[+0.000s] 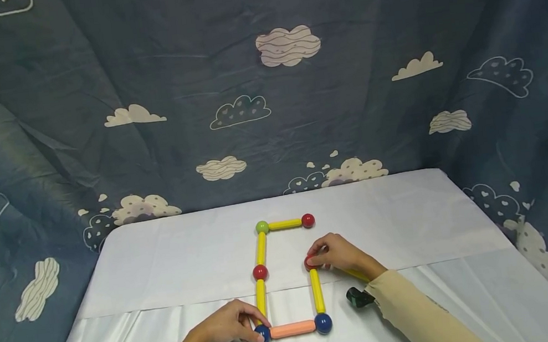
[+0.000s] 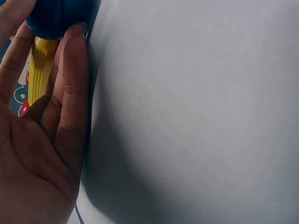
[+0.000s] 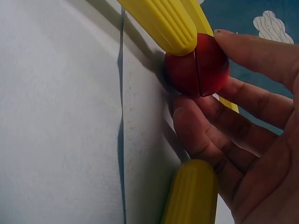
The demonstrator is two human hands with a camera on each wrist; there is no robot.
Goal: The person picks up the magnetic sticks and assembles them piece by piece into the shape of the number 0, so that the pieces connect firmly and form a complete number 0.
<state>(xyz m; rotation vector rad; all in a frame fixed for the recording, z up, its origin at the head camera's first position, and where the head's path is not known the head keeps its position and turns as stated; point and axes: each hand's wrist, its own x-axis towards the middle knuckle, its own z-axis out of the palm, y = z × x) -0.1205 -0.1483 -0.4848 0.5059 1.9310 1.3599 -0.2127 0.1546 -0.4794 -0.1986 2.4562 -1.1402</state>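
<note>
On the white table a frame of toy rods and balls lies flat. My left hand (image 1: 227, 323) pinches the blue ball (image 1: 263, 336) at the near left corner, where a yellow rod (image 1: 261, 298) and an orange rod (image 1: 293, 329) meet. The orange rod runs to another blue ball (image 1: 323, 323). From there a yellow rod (image 1: 317, 292) leads up to a red ball (image 3: 205, 70), gripped between the thumb and fingers of my right hand (image 1: 340, 253). Another yellow rod (image 3: 191, 196) lies beneath the right hand, partly hidden by it in the head view.
Along the left side stand a red ball (image 1: 260, 272), a yellow rod (image 1: 261, 248) and a green ball (image 1: 262, 227). A yellow rod (image 1: 284, 224) joins the green ball to a far red ball (image 1: 308, 220). A dark cloud-print curtain (image 1: 250, 140) hangs behind the white table (image 1: 389, 214).
</note>
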